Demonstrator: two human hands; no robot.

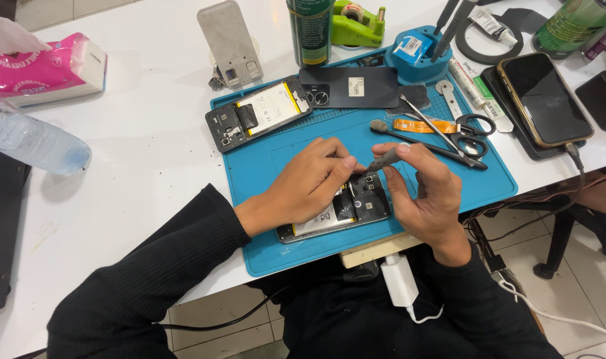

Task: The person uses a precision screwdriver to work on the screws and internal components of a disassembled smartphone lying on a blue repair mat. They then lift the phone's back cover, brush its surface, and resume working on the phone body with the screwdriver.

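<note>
The opened phone (336, 209) lies near on the blue mat (263, 256). The left hand (309, 186) presses flat on it, grasping nothing; the right hand (426, 196) pinches a screwdriver (386, 158), tip at the phone's top. Keeping the tool upright seems wise. Farther, another opened phone (260, 113), scissors (472, 126), white table (150, 133).

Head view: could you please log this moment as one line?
left hand steadies opened phone | right hand holds screwdriver | blue mat
</note>
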